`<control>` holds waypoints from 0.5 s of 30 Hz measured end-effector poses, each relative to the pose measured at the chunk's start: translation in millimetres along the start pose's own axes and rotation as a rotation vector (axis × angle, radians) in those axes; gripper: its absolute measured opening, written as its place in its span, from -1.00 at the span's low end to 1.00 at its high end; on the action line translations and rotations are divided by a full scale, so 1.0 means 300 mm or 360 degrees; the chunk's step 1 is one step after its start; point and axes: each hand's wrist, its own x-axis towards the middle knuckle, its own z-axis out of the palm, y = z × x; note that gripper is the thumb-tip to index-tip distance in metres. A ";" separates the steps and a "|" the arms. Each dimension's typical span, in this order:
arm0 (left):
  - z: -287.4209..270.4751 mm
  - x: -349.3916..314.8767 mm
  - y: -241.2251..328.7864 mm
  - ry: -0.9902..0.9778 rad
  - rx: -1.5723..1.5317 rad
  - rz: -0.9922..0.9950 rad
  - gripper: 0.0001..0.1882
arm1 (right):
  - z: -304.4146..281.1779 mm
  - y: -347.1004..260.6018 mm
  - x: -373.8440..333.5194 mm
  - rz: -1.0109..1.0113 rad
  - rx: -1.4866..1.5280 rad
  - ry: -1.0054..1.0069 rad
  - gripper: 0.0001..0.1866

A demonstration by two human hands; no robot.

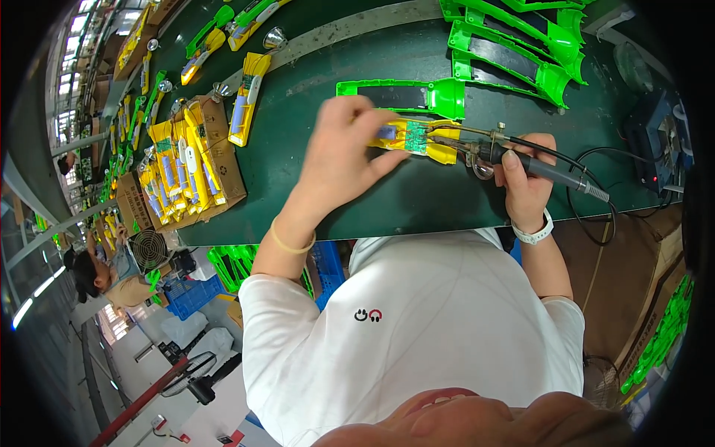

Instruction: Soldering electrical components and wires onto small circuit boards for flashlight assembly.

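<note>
hemmed by glossy green plastic shells [553, 83] upper right, cardboard box [227, 167] left; clamping soldering iron [550, 170] in right hand [527, 186]; curving left hand [339, 153] by flat yellow casing [445, 153], centre, cannot tell whether pinching.

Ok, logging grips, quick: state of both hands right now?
Left hand: at the long yellow plastic casing; whether gripping it cannot be told.
Right hand: closed on the black-and-grey soldering iron.
</note>
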 end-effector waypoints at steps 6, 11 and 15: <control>-0.085 -0.094 0.039 -0.0227 -0.0195 -0.0445 -0.86 | 0.001 -0.007 0.003 0.0004 0.0035 0.0012 -0.73; 0.014 -0.056 -0.021 -0.0049 -0.0303 0.0225 -0.81 | -0.006 -0.003 -0.004 0.0005 0.0019 0.0023 -0.74; 0.072 -0.053 -0.056 0.0105 -0.0191 0.0405 -0.79 | -0.007 -0.002 -0.006 0.0000 0.0069 0.0056 -0.74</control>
